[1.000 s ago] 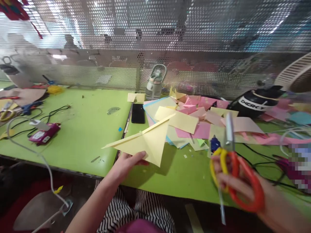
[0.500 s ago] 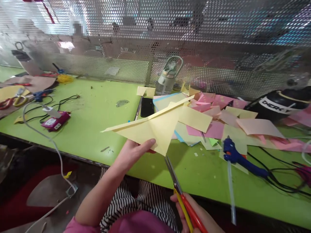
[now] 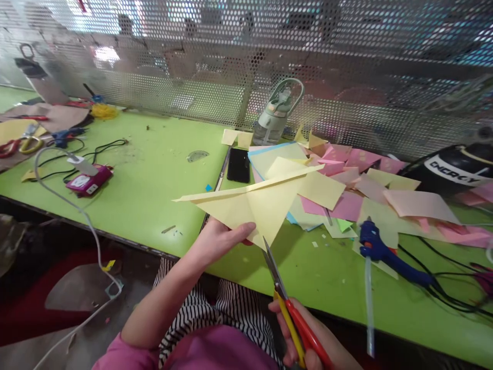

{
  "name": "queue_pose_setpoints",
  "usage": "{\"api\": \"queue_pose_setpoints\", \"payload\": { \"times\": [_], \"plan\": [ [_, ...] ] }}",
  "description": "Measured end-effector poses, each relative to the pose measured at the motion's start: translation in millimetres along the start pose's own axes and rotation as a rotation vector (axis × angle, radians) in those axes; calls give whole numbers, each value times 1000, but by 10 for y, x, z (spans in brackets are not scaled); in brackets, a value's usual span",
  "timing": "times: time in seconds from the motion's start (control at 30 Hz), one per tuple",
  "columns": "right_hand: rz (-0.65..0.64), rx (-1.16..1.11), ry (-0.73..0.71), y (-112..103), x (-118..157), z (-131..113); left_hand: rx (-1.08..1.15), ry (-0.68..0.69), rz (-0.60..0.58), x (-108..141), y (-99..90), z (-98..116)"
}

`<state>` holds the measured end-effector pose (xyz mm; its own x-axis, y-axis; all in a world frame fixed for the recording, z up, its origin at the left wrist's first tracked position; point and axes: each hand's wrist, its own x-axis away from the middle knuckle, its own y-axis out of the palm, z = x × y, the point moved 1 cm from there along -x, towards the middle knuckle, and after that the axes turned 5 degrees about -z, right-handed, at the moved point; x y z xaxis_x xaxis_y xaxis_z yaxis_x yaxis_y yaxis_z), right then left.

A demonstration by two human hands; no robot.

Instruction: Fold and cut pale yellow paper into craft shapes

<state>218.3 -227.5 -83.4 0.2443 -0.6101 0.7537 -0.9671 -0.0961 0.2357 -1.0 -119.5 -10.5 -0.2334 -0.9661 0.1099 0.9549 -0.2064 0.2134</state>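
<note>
My left hand [image 3: 227, 240] pinches a folded sheet of pale yellow paper [image 3: 265, 205], thumb on top and fingers underneath. The paper is roughly triangular, with a narrow folded strip along its far edge and a point toward me. In my right hand [image 3: 300, 329] is a pair of scissors [image 3: 283, 293] with one red and one yellow handle. Their blades are slightly apart at the paper's near point, one tip lying over the paper. My right fingers are wrapped round the handles.
Coloured paper pieces [image 3: 365, 187] lie heaped on the green table [image 3: 154, 210]. A blue glue gun [image 3: 385, 252] rests at right with its glue stick hanging past the edge. A phone [image 3: 238, 165], water bottle [image 3: 273, 121], black ENERGY bottle [image 3: 458, 167] and pink power socket [image 3: 90, 180] stand around.
The scissor blades have moved up onto the paper's near point, one blade now over it. My view has shifted slightly, and the paper stays in my left hand.
</note>
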Motion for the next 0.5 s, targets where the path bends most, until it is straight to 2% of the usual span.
{"api": "queue_pose_setpoints", "payload": {
  "times": [0.13, 0.37, 0.5],
  "plan": [
    [8, -4, 44, 13, 24, -35, -11, 3, -20, -14, -22, -5],
    [-4, -10, 31, -24, 9, 23, 38, -8, 3, 5, -31, 47],
    [-29, 69, 30, -22, 4, 30, 19, -24, 2, 16, -14, 57]
  ]
}}
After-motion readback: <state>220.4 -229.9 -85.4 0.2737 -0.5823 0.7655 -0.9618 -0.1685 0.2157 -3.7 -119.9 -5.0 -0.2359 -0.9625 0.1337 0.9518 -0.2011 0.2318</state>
